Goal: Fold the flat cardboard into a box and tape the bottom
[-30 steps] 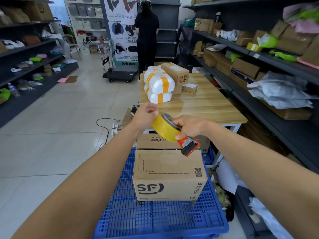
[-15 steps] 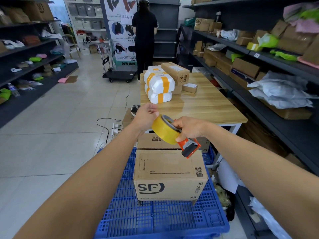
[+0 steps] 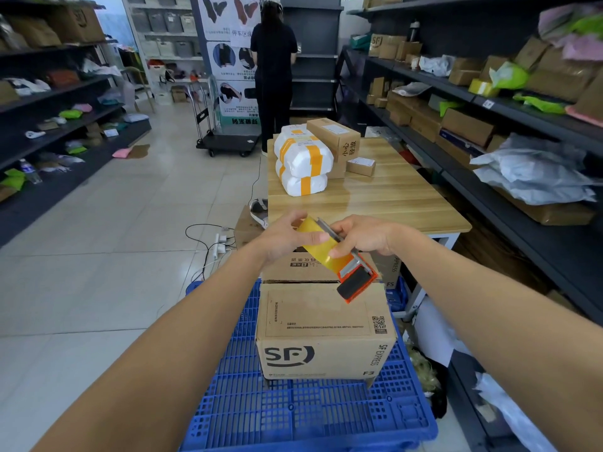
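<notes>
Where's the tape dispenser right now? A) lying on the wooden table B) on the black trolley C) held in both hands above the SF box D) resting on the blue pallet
C: the left hand and right hand both grip the tape dispenser in the air over the SF box.

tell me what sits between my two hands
In the head view, the yellow tape roll on its orange dispenser. The left hand grips the roll and the right hand holds the dispenser.
</notes>
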A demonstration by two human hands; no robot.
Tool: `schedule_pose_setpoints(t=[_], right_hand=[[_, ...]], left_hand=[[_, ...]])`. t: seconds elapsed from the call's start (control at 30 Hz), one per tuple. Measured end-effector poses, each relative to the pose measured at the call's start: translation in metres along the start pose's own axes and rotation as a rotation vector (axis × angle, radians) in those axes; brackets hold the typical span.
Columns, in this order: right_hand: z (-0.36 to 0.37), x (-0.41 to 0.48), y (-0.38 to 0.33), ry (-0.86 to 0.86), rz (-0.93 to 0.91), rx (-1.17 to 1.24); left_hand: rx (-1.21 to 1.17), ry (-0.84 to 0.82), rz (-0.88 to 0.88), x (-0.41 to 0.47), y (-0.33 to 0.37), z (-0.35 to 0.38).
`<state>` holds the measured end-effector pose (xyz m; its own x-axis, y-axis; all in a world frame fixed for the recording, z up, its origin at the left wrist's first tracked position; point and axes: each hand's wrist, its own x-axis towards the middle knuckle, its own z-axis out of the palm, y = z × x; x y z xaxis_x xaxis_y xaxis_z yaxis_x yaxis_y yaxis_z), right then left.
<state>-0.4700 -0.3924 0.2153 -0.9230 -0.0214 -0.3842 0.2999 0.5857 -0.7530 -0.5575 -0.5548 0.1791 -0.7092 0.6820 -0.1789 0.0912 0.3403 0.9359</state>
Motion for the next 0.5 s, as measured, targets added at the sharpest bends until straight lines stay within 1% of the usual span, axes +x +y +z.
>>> schedule_pose_setpoints(t=[0.1, 0.17, 0.37, 0.43, 0.5], right_hand=[[-0.001, -0.002, -0.002, -0.06, -0.002, 0.159], [-0.002, -0.005, -0.005, -0.134, -0.002, 0.249], [-0.007, -0.002, 0.0, -0.27, -0.003, 0.35], [-0.007, 0.001, 0.004, -0.307, -0.018, 0.373], [-0.006, 0.002, 0.007, -0.302, -0.037, 0.401]], left_hand=[[-0.041, -0.003, -0.001, 0.002, -0.003, -0.003], [-0.072, -0.012, 0.005, 0.001, -0.002, -0.004], [-0.183, -0.049, -0.036, 0.0, -0.005, -0.008], [-0.176, -0.052, -0.065, -0.001, -0.006, -0.008], [-0.115, -0.055, -0.068, -0.002, -0.004, -0.005]])
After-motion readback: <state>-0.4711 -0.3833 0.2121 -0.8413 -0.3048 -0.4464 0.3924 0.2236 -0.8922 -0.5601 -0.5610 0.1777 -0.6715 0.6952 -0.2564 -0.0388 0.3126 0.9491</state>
